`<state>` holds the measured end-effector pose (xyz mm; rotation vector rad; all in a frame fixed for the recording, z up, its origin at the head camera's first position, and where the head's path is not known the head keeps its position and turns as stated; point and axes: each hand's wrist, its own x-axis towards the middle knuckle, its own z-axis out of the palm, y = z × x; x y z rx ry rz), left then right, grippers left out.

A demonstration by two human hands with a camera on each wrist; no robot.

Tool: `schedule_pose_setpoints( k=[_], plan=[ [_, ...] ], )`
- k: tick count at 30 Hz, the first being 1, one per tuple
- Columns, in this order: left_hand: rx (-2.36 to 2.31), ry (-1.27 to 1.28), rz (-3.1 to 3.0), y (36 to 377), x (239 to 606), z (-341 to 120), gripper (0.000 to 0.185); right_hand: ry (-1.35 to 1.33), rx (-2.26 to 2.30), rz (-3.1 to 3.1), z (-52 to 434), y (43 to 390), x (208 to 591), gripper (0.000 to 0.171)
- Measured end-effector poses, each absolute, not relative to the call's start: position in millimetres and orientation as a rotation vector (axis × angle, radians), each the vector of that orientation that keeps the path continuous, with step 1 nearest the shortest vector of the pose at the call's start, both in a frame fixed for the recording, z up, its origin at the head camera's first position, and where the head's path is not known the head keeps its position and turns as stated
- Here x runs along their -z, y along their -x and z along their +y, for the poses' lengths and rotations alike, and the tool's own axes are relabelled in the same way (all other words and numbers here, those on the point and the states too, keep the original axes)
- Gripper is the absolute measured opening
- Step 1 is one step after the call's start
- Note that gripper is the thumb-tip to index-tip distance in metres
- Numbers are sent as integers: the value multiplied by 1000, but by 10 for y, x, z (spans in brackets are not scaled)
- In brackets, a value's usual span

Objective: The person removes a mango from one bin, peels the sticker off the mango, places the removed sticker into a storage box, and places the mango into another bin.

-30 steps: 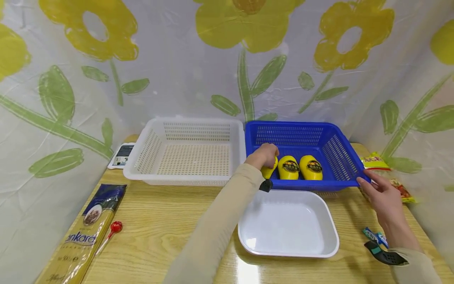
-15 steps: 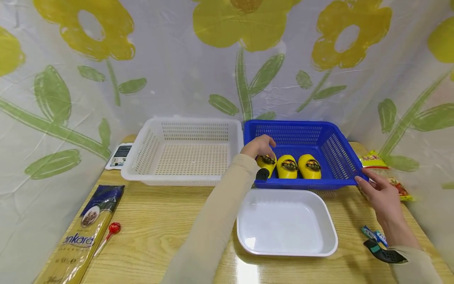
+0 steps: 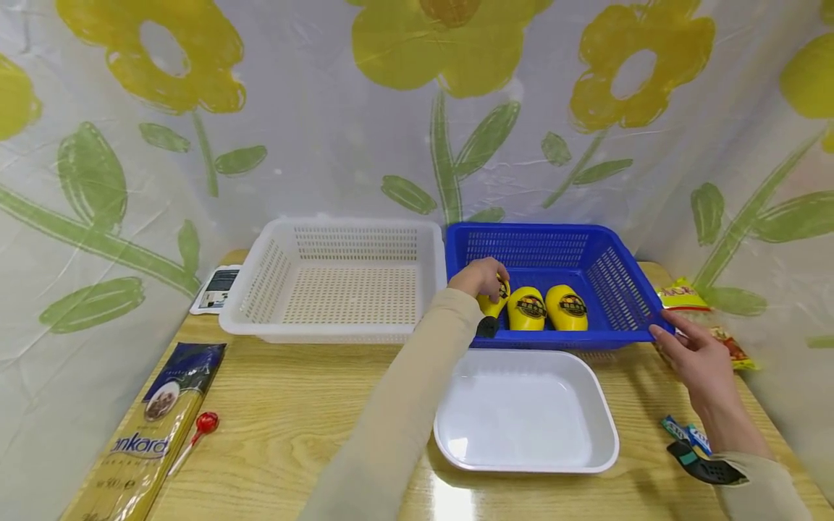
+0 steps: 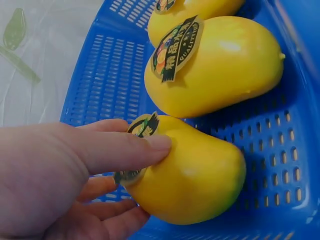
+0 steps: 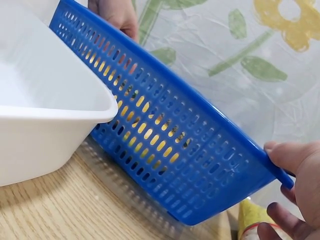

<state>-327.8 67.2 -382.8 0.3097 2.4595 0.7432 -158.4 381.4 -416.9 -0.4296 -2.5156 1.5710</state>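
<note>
A blue perforated basket [image 3: 622, 286] [image 4: 107, 80] [image 5: 165, 130] stands at the back right of the wooden table and holds three yellow mangoes with dark stickers. My left hand [image 3: 481, 278] [image 4: 75, 175] reaches into it and grips the leftmost mango [image 3: 490, 305] [image 4: 190, 175], thumb on top and fingers curled beneath. The other two mangoes [image 3: 529, 309] [image 3: 566, 307] [image 4: 215, 65] lie to its right. My right hand [image 3: 692, 352] [image 5: 295, 170] holds the basket's front right corner, thumb on the rim.
A white perforated basket [image 3: 260, 286] stands left of the blue one. A white tray [image 3: 609, 427] [image 5: 45, 115] sits in front. A spaghetti pack [image 3: 146, 427], red lollipop [image 3: 205, 423] and small device [image 3: 218, 288] lie left; snack packets [image 3: 691, 297] and blue candy [image 3: 680, 433] right.
My left hand has shifted on the leftmost mango, opening a little and then curling round it again. My right hand stays on the basket corner.
</note>
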Motion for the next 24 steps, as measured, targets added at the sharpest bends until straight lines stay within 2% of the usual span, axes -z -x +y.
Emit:
schedule_pose_setpoints(
  k=[24],
  plan=[
    [-800,-368,2364,3160,3781,618,56,422,-1569,-2530,3827,1576,4174,71]
  ],
)
